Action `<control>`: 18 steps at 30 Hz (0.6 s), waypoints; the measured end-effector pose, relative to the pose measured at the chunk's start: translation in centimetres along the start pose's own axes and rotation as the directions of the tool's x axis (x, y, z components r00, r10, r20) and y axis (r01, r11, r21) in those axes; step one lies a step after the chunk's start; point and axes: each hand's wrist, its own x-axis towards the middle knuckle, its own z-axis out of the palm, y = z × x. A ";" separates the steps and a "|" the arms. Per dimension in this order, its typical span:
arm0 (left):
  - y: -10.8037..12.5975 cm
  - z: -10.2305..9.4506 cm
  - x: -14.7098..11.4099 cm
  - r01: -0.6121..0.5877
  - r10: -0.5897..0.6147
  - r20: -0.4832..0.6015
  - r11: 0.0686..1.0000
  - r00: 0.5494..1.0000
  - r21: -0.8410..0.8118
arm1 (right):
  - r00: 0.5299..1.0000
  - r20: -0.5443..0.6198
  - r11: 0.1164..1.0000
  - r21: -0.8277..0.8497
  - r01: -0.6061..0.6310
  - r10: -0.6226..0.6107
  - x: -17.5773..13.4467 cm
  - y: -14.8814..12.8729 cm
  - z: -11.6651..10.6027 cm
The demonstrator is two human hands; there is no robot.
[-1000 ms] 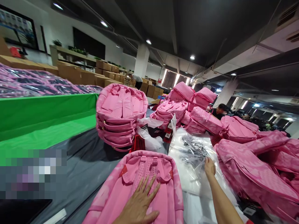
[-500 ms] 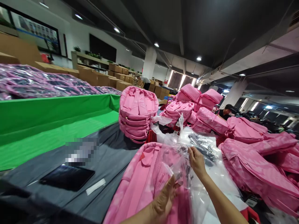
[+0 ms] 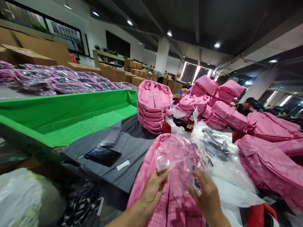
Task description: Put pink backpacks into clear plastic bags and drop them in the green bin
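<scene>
A pink backpack [image 3: 143, 179] lies in front of me with its straps facing up. Over its upper part is a clear plastic bag [image 3: 174, 153], wrinkled and shiny. My left hand [image 3: 152, 189] pinches the bag's near edge between thumb and fingers. At the bag's right side is my right hand [image 3: 208, 195], its curled fingers smeared by motion, so their grip on the film cannot be made out. Right of the backpack, a pile of clear plastic packaging [image 3: 220, 160] holds dark straps or cords.
Stacked pink backpacks [image 3: 153, 101] stand behind; more pink bags [image 3: 270, 160] heap up at right. On the grey cloth [image 3: 132, 145] lie a dark phone-like device [image 3: 103, 156] and a white strip [image 3: 123, 165]. A green-lined bin [image 3: 71, 116] and wrapped bags [image 3: 71, 80] are left. One person [image 3: 246, 107] is far right.
My left hand has moved left and pinches the bag's edge. The right hand has come down toward me from the bag's top. The view has swung left and down.
</scene>
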 end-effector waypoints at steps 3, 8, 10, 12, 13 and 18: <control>-2.2 -2.0 -1.1 0.215 -0.215 -0.006 0.977 0.977 -0.004 | 0.975 0.215 0.998 0.030 0.058 -0.063 -4.1 -0.9 0.8; -3.3 -1.4 -2.9 0.173 -0.173 0.052 0.985 0.984 0.009 | 0.907 0.411 0.946 0.248 -0.208 0.092 -5.5 -2.2 2.0; -2.2 -0.5 -3.3 0.036 -0.048 0.089 0.991 0.995 0.132 | 0.895 0.426 0.877 0.373 -0.304 0.129 -4.8 -2.8 2.4; -0.8 -0.1 -3.3 -0.144 0.138 0.040 0.947 0.990 0.286 | 0.872 0.431 0.764 0.474 -0.439 0.234 -4.2 -3.2 2.7; -0.2 -0.1 -3.2 -0.210 0.222 0.009 0.907 0.975 0.366 | 0.853 0.437 0.709 0.503 -0.494 0.285 -4.0 -3.4 2.9; 0.7 -0.4 -3.2 -0.272 0.323 0.013 0.774 0.946 0.571 | 0.836 0.407 0.708 0.460 -0.536 0.368 -4.2 -5.2 3.8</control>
